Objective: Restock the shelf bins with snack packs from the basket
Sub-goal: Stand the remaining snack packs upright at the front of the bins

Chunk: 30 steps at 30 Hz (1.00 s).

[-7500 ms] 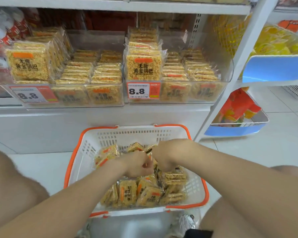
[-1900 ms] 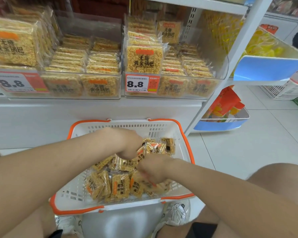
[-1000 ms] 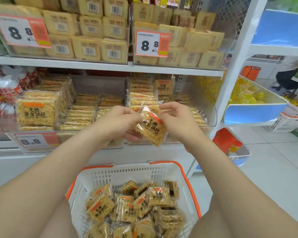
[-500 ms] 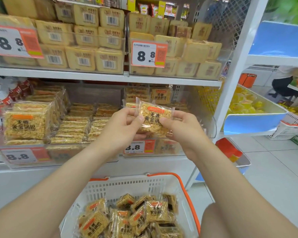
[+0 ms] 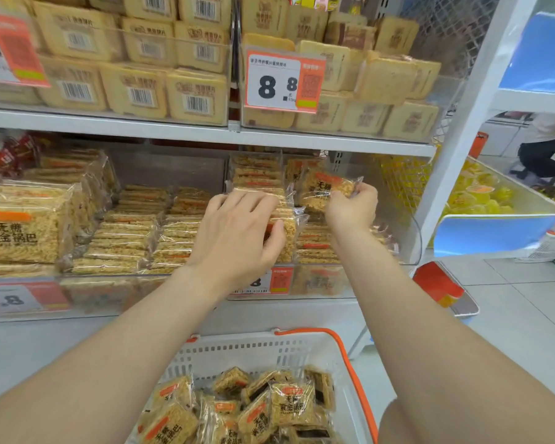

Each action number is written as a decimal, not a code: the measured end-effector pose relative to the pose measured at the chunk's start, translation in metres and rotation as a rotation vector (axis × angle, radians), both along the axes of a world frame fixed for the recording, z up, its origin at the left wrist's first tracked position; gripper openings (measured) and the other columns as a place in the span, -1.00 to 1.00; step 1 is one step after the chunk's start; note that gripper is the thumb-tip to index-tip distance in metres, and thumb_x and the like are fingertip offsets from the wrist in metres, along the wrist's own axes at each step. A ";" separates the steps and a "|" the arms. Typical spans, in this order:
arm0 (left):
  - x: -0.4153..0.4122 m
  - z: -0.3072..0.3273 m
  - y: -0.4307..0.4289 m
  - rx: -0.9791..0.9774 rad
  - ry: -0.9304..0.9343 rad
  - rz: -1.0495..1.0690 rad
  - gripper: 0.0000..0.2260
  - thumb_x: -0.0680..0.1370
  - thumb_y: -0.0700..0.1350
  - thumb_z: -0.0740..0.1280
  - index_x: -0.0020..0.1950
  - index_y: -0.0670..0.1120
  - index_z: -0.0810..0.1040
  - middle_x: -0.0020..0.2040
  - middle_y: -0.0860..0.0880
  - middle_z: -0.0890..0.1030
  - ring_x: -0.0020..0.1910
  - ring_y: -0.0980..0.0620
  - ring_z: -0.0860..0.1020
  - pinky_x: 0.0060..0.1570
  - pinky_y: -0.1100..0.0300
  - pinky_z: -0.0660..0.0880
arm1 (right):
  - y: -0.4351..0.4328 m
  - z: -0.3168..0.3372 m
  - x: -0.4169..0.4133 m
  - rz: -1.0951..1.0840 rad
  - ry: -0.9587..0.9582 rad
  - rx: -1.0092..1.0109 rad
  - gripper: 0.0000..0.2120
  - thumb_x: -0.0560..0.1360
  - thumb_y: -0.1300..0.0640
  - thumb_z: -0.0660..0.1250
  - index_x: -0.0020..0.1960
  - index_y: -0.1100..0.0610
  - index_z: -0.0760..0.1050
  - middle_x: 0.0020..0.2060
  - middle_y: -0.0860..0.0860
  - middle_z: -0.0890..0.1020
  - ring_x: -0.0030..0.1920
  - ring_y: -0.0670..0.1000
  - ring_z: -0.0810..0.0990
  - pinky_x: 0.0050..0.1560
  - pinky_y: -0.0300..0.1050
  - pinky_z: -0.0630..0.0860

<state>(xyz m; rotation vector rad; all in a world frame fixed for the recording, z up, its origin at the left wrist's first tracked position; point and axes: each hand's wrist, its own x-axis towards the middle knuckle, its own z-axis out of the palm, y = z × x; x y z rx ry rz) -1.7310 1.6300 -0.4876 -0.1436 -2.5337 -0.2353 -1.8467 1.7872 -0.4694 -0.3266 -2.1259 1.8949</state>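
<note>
The white shelf unit (image 5: 334,145) fills the upper view, its top board loaded with pale boxes (image 5: 135,91) behind clear fronts. On the board below stand two clear bins side by side. The left bin (image 5: 109,288) holds flat rows of yellow snack packs with taller upright ones at its left end. The right bin (image 5: 409,225) holds more of the same packs in columns.

Below the shelf, near the viewer, sits a white basket (image 5: 237,354) with an orange rim. A heap of loose packs (image 5: 290,408) lies in it, tipped at all angles.

Both bare forearms reach up from the lower corners to the right bin. The left hand (image 5: 237,232) lies over the front column of packs (image 5: 288,243) at the bin's left side, fingers spread across the top and thumb curled against the front face, so it grips that column. The right hand (image 5: 353,205) is just beside it to the right, fingers curled, pinching one snack pack (image 5: 322,190) by its right edge. That pack is tilted and held above the bin's right-hand columns, apart from the packs below.

A price tag (image 5: 282,81) reading 8.8 hangs on the upper bin front.
</note>
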 end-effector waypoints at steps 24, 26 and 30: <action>-0.006 -0.010 0.001 0.025 0.019 0.018 -0.65 0.66 0.12 0.12 0.31 0.01 0.54 0.28 0.07 0.59 0.24 -0.01 0.48 0.21 -0.07 0.39 | -0.003 -0.007 -0.054 0.098 -0.059 0.358 -0.77 0.54 0.26 0.45 -0.10 0.12 0.38 -0.10 0.02 0.50 0.07 0.13 0.55 0.06 -0.06 0.53; -0.005 -0.010 0.001 0.029 0.025 0.015 -0.66 0.66 0.12 0.13 0.31 0.01 0.54 0.27 0.08 0.59 0.24 0.00 0.48 0.21 -0.05 0.39 | -0.002 -0.007 -0.056 0.073 -0.045 0.331 -0.77 0.52 0.27 0.46 -0.12 0.13 0.41 -0.10 0.03 0.52 0.07 0.16 0.59 0.08 -0.01 0.60; -0.004 -0.010 0.001 0.041 0.031 0.011 -0.67 0.66 0.11 0.14 0.31 0.02 0.54 0.26 0.09 0.58 0.23 0.02 0.47 0.22 -0.02 0.37 | -0.001 -0.007 -0.060 -0.065 0.029 0.251 -0.83 0.53 0.32 0.41 0.08 0.18 0.51 -0.02 0.06 0.58 0.11 0.18 0.64 0.17 0.08 0.64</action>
